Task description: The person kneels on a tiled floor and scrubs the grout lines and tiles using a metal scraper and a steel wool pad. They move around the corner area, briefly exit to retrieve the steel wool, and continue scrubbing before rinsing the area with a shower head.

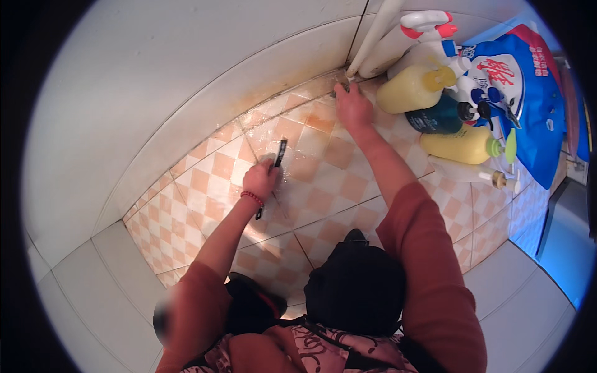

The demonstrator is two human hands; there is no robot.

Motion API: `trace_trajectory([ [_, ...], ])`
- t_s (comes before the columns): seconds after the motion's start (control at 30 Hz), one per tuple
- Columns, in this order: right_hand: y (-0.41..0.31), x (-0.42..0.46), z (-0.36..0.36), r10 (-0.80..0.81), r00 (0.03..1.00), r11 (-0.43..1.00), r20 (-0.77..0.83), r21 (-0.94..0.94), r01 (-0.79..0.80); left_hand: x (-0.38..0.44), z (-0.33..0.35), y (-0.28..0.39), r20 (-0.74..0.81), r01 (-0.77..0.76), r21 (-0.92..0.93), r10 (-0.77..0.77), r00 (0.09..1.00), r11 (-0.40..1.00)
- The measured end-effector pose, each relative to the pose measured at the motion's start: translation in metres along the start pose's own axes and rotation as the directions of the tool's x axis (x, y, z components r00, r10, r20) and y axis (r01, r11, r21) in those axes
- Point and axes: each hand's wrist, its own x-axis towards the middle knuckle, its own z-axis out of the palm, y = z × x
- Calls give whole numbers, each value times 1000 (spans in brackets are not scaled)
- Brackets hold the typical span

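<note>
My left hand [259, 181], with a red bead bracelet at the wrist, grips a slim black brush [281, 153] over wet checkered floor tiles [322, 186]. The brush's handle end shows below the wrist. My right hand [354, 109] reaches to the floor in the corner, beside the foot of a white pipe [373, 39]. Its fingers are at a small dark thing [345, 87], mostly hidden, so I cannot tell what it is or whether it is held. Orange-brown stains [319, 122] mark the tiles between my hands.
Right of my right hand stand a pale yellow pump bottle [410, 88], a dark teal bottle [433, 114], a yellow bottle with green pump [457, 144] and a clear pump bottle [461, 170]. Behind them is a large blue bag [536, 116]. A white wall [186, 60] bounds the floor.
</note>
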Motion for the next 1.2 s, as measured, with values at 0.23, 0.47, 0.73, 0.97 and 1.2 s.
trace_trajectory([
  [0.23,11,-92,-15,-60,994,998,88,17,59,-7,-2,-10,-22,30,-39,-31,999,999],
  [0.47,8,-9,-1,41,998,999,53,6,-42,-4,-2,-1,1,30,-44,-30,1000,999],
  [0.73,-9,-52,-4,-73,987,996,145,-31,79,-11,3,-10,-42,-7,-67,5,999,998],
  [0.97,-23,-47,-7,-213,976,975,52,77,208,-8,-3,-10,-29,55,-67,-57,998,996],
  [1.2,-40,-31,5,-164,981,982,102,107,154,-10,8,-9,-28,2,-80,-4,1000,997],
])
